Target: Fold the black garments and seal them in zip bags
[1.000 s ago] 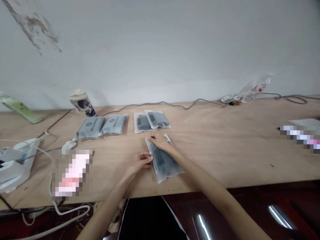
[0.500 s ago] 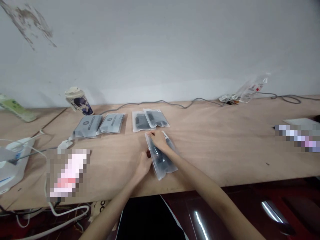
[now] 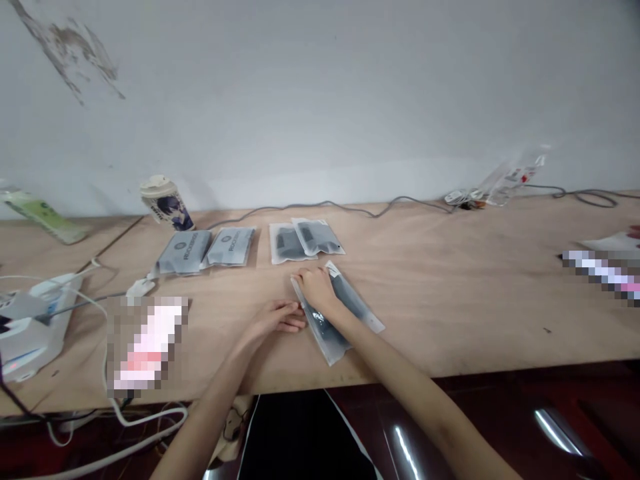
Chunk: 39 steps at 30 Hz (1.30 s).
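Pressing palm-down on a translucent plastic bag (image 3: 325, 337) with dark contents, the right hand (image 3: 317, 290) rests on the bag's upper end. Its grip cannot be read as clenched or merely resting, as the fingertips are not clearly seen. The left hand (image 3: 275, 317) lies open beside the bag, its grip released and its fingers extended, with the fingertips at the bag's left edge. The bag lies slanted on the plywood tabletop (image 3: 450, 293), near the front edge and directly before the person; both hands are at this one bag. Farther back stand two overlapping translucent bags (image 3: 300, 241) with dark contents, and to their left two grey printed pouches (image 3: 206, 249) lie side by side. Beyond these, a lidded cup (image 3: 166, 205) with a printed figure stands near a grey cable (image 3: 325, 204) running along the white wall (image 3: 320, 87).
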Motion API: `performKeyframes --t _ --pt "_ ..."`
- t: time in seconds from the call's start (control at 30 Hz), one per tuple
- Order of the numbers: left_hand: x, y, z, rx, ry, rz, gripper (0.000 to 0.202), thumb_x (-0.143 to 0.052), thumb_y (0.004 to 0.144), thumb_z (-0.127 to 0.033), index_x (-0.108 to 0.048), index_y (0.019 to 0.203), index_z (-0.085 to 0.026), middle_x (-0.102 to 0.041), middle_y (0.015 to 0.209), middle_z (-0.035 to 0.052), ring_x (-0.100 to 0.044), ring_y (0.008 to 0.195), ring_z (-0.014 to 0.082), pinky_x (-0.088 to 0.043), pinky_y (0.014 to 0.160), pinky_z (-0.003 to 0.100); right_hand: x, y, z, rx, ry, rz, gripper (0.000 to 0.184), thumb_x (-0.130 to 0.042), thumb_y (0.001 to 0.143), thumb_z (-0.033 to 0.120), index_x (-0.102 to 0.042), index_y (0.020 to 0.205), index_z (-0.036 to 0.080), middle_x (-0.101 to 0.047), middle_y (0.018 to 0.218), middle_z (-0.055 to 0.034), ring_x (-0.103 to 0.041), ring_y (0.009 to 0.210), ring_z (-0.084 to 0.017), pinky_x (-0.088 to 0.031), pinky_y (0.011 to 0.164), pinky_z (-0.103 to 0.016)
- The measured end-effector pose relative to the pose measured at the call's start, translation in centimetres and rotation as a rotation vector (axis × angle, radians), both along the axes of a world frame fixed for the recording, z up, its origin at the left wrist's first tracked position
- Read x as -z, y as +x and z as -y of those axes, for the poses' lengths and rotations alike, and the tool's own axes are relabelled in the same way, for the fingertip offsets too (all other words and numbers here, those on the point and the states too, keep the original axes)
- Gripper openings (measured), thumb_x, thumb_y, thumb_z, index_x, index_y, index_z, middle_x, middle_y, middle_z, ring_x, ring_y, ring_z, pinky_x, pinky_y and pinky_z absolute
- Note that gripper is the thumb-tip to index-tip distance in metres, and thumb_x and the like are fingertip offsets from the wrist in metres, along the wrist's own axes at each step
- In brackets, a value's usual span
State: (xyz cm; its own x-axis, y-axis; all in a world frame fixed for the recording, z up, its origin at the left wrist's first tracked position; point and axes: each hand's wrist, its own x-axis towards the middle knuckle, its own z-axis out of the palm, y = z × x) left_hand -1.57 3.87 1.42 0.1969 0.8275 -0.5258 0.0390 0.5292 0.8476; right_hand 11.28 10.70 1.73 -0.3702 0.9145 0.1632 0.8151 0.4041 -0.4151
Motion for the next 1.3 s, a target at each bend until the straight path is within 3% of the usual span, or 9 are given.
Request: performKeyframes --t 0.17,0.27,0.53,0.83,1.0,1.1,1.2,1.3 --pt "0.9 1.2 -0.9 -0.044 0.083 -0.195 0.03 -0.066 0.075 -0.042 -0.062 0.072 -0.013 -0.07 0.077 0.0064 -0.062 0.05 0.0095 -0.043 0.044 0.018 0.5 0.0 -0.1 0.0 0.082 0.004 0.027 -0.048 0.092 0.032 -0.069 0.09 0.016 -0.071 0.095 -0.0122 -0.06 0.098 -0.025 -0.023 0.099 -0.042" --pt "1.4 1.7 -1.0 -0.043 0.138 -0.244 0.031 -0.066 0.074 -0.042 -0.059 0.066 -0.014 -0.068 0.069 0.0034 -0.058 0.044 0.0076 -0.035 0.039 0.016 0.7 0.2 -0.2 0.005 0.118 -0.016 0.029 -0.052 0.09 0.04 -0.069 0.085 0.018 -0.071 0.095 -0.0101 -0.058 0.099 -0.025 -0.019 0.101 -0.045" --pt "1.7 2.0 -0.1 -0.063 0.127 -0.189 0.036 -0.068 0.071 -0.048 -0.051 0.064 -0.016 -0.061 0.057 -0.0018 -0.054 0.04 0.007 -0.039 0.04 0.017 0.4 0.5 -0.5 -0.023 0.101 -0.068 0.029 -0.051 0.09 0.04 -0.07 0.08 0.02 -0.071 0.09 -0.0072 -0.058 0.096 -0.022 -0.018 0.101 -0.045" --pt "0.9 2.4 0.0 -0.053 0.087 -0.112 0.038 -0.07 0.07 -0.046 -0.049 0.062 -0.016 -0.057 0.054 -0.0036 -0.052 0.04 0.0055 -0.04 0.041 0.017 -0.2 0.5 -1.0 -0.057 0.025 -0.044 0.03 -0.053 0.089 0.041 -0.072 0.079 0.021 -0.073 0.086 -0.0064 -0.06 0.091 -0.021 -0.023 0.097 -0.042" --pt "1.2 2.6 0.2 -0.075 0.087 -0.108 0.04 -0.07 0.068 -0.05 -0.05 0.066 -0.016 -0.058 0.056 -0.0029 -0.057 0.044 0.0086 -0.043 0.044 0.018 -0.2 0.6 -1.6 -0.059 -0.006 -0.074 0.03 -0.056 0.087 0.043 -0.071 0.075 0.021 -0.073 0.086 -0.0053 -0.06 0.091 -0.021 -0.031 0.089 -0.037" --pt "1.6 2.8 0.3 -0.096 0.086 -0.112 0.041 -0.067 0.07 -0.053 -0.049 0.067 -0.017 -0.057 0.056 -0.0033 -0.059 0.045 0.0094 -0.045 0.044 0.019 -0.4 1.1 -1.8 -0.113 -0.012 -0.141 0.028 -0.053 0.09 0.039 -0.071 0.082 0.019 -0.072 0.088 -0.0053 -0.062 0.088 -0.019 -0.034 0.085 -0.033" --pt "1.6 2.8 0.6 -0.112 0.109 -0.099 0.041 -0.065 0.072 -0.053 -0.049 0.066 -0.016 -0.057 0.055 -0.0027 -0.06 0.046 0.0097 -0.046 0.046 0.019 -1.0 2.5 -1.4 -0.16 0.029 -0.207 0.026 -0.05 0.092 0.038 -0.067 0.096 0.019 -0.07 0.101 -0.0055 -0.06 0.097 -0.018 -0.035 0.09 -0.031" --pt "1.2 2.6 1.0 -0.116 0.131 -0.085 0.04 -0.063 0.073 -0.053 -0.05 0.066 -0.016 -0.057 0.056 -0.0021 -0.061 0.049 0.01 -0.048 0.048 0.02 -1.2 4.8 -0.4 -0.086 0.102 -0.176 0.035 -0.052 0.089 0.044 -0.06 0.111 0.018 -0.064 0.115 -0.0092 -0.054 0.112 -0.022 -0.034 0.096 -0.034"
